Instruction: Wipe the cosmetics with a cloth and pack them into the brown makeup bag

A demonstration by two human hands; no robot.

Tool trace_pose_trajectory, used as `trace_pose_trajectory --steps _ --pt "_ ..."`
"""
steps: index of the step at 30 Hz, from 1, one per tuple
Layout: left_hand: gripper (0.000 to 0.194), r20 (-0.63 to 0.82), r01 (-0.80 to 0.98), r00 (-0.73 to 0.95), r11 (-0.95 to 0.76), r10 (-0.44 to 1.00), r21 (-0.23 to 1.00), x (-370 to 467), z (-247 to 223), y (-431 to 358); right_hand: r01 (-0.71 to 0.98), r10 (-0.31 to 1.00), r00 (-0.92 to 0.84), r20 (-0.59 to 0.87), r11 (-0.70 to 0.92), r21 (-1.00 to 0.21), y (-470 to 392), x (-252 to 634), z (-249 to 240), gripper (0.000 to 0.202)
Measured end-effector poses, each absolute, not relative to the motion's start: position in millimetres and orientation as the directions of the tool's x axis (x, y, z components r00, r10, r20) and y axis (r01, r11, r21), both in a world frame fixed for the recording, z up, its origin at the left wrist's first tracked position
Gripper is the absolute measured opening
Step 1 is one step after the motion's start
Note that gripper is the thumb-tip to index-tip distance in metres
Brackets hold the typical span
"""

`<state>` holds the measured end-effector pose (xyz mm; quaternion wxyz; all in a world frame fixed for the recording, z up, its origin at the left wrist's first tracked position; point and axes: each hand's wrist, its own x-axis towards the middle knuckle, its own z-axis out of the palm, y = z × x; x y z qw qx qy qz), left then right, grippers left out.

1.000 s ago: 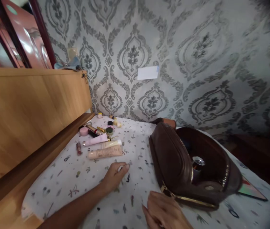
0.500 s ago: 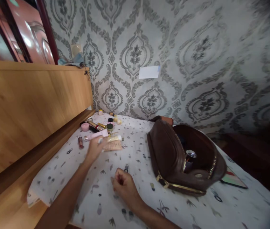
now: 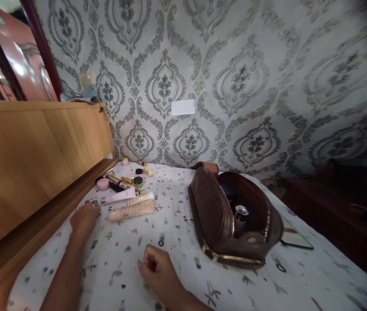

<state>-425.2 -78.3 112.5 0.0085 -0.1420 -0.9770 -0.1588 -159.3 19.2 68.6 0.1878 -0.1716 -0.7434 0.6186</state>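
A person's left hand [image 3: 84, 218] stretches across a white patterned cloth [image 3: 173, 229] well to the left of an open brown bag [image 3: 207, 207], its fingertips at a small item [image 3: 95, 202] that the hand mostly hides. Whether those fingers are clamped on it or merely rest against it cannot be told from this angle. The right hand [image 3: 159, 270] lies nearer the camera than the bag and to its left, fingers curled together into a loose fist, with nothing seen in their grasp.

Between the left hand and the bag lie a peach tube [image 3: 133, 210], a cream tube [image 3: 142, 198] and a lilac tube [image 3: 120, 195], all on their sides. Farther to the left of the bag sits a round pink jar [image 3: 103, 184]; a dark-lidded jar [image 3: 138, 182] stands closer to it. Inside the bag, a silver-topped container [image 3: 241, 212] stands upright. A flat, dark-edged panel [image 3: 295, 237] lies just to the bag's right, while a wall in grey damask-patterned paper [image 3: 164, 82] rises behind it.
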Motion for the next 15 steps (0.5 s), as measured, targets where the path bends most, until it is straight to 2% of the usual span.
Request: trace_pose_trajectory --steps 4,7,9,11,15 --pt "0.035 0.057 0.265 -0.963 0.895 0.262 0.358 -432.2 114.3 -84.0 -0.007 0.49 -0.869 0.072 0.134 -0.991 20.2 -159.3 65.9 0.027" --pt "0.036 0.097 0.291 -0.955 0.835 0.279 0.467 -434.3 120.4 -86.6 -0.049 0.505 -0.86 0.073 0.06 -0.997 21.6 -160.1 65.0 0.029" --pt "0.038 0.115 0.36 -0.924 0.732 0.364 0.579 -429.7 125.6 -82.6 -0.089 0.503 -0.862 0.058 -0.038 -0.995 22.9 -160.5 65.5 0.03" --pt "0.041 0.133 0.446 -0.85 0.562 0.509 0.696 -416.2 128.6 -72.1 -0.126 0.514 -0.858 0.025 -0.162 -0.979 24.5 -160.7 65.8 0.036" --pt "0.04 0.173 0.502 -0.623 0.22 0.763 0.836 -361.9 120.3 -40.8 -0.179 0.573 -0.819 -0.03 -0.305 -0.935 28.0 -161.4 59.5 0.076"
